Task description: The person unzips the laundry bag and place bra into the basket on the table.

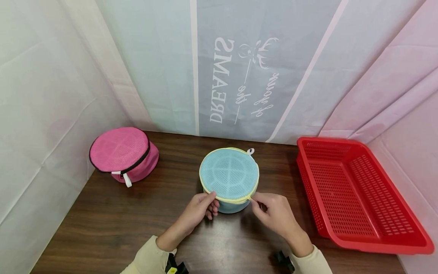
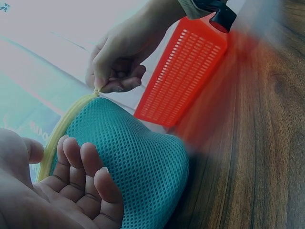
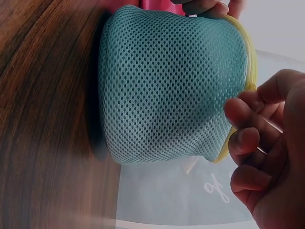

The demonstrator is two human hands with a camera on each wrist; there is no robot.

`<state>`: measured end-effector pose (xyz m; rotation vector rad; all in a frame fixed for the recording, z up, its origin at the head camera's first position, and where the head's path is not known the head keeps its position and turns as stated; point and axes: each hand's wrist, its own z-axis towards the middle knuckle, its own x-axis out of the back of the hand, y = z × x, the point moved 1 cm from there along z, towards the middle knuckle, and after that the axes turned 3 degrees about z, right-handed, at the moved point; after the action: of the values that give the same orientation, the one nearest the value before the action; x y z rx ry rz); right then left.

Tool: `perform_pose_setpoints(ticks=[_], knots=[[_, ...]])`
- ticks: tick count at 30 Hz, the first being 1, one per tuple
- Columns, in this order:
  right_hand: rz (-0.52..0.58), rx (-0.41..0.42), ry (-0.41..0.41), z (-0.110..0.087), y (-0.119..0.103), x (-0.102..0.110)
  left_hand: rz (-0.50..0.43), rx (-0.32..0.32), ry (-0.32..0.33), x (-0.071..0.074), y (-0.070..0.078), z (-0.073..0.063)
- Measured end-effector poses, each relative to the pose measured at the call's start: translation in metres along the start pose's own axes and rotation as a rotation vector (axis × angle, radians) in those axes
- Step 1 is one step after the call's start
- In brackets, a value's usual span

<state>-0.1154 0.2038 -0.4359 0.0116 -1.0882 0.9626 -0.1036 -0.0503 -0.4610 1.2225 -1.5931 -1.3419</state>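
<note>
A round blue mesh laundry bag [image 1: 229,173] with yellow zipper trim stands upright on the table, its lid in place on top. At the front left of its rim, my left hand [image 1: 202,207] grips the yellow edge, thumb above and fingers below. My right hand [image 1: 275,213] pinches the zipper pull [image 1: 249,197] at the front right of the rim. In the left wrist view, the yellow zipper [image 2: 64,124] runs between the two hands. The right wrist view shows the mesh side wall [image 3: 167,90]; the right fingertips hide most of the pull.
A pink mesh bag [image 1: 119,150] with black trim and a white tab sits at the back left. To the right stands a red plastic basket [image 1: 309,186] with perforated walls. Printed cloth [image 1: 164,68] hangs behind the dark wooden table [image 1: 102,228].
</note>
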Motion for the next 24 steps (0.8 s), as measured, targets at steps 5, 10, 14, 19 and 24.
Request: perform_pose_setpoints(ticks=[5, 10, 14, 19, 24], knots=[[0.037, 0.010, -0.051, 0.000, -0.001, -0.003, 0.012, -0.001, -0.006, -0.002, 0.001, 0.000], [0.087, 0.039, -0.095, 0.001, -0.005, -0.007, 0.026, -0.009, -0.018, -0.004, 0.003, 0.001], [0.106, 0.077, -0.113, 0.002, -0.008, -0.009, 0.032, -0.018, -0.023, -0.005, 0.003, 0.001], [0.100, 0.098, -0.134, 0.004, -0.013, -0.013, 0.038, -0.014, -0.029, -0.006, 0.002, -0.001], [0.092, 0.136, -0.112, 0.006, -0.020, -0.016, 0.039, -0.025, -0.042, -0.008, 0.002, -0.001]])
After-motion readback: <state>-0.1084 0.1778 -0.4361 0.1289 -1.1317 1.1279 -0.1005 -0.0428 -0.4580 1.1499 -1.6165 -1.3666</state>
